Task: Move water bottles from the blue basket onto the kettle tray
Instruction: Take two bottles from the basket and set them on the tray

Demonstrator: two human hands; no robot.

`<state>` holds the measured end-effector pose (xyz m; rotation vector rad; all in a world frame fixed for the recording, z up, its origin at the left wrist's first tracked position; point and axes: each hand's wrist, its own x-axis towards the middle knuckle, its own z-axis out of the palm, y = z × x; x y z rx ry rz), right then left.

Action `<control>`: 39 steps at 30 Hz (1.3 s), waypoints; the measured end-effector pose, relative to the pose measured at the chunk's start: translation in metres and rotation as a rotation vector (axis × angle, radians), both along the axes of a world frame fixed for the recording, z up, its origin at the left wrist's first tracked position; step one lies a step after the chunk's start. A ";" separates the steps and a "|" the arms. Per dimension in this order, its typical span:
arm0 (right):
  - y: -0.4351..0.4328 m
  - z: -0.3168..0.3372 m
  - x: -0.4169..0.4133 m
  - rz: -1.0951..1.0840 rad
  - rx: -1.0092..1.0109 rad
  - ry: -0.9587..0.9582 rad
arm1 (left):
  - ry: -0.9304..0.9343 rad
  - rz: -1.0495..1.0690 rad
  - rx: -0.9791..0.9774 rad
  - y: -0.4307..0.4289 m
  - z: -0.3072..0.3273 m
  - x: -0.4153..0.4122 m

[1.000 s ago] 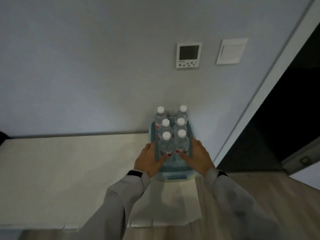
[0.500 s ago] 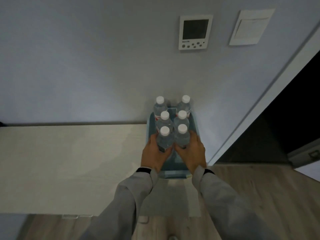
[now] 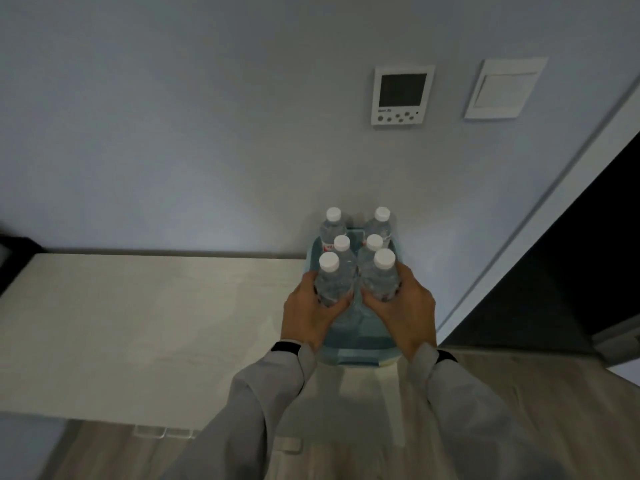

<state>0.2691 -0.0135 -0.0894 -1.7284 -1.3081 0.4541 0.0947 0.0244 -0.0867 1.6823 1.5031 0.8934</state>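
Note:
A blue basket (image 3: 349,353) stands at the right end of a pale counter (image 3: 138,323), against the wall. It holds several clear water bottles with white caps, upright in two rows. My left hand (image 3: 308,313) is wrapped around the front left bottle (image 3: 330,282). My right hand (image 3: 407,311) grips the front right bottle (image 3: 381,277). Both front bottles sit higher than the pairs behind them (image 3: 341,245). No kettle tray is in view.
A thermostat panel (image 3: 401,95) and a light switch (image 3: 504,88) are on the wall above. A dark doorway (image 3: 571,254) opens to the right of the counter. Wooden floor (image 3: 519,372) lies below. A dark object (image 3: 14,251) sits at the counter's far left end.
My hands went from the basket's front sides to closing around the two front bottles, which now stand raised. The camera has come closer and tilted.

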 end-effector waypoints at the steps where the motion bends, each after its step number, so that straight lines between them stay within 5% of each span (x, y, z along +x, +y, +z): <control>1: -0.001 0.010 0.000 0.015 0.022 -0.002 | -0.014 -0.001 0.015 -0.001 0.008 -0.003; 13: -0.012 0.112 -0.091 0.226 0.248 -0.129 | 0.016 0.125 0.270 -0.029 0.100 -0.126; 39: 0.002 0.162 -0.644 0.754 0.356 -0.004 | 0.214 0.581 0.418 -0.118 0.155 -0.679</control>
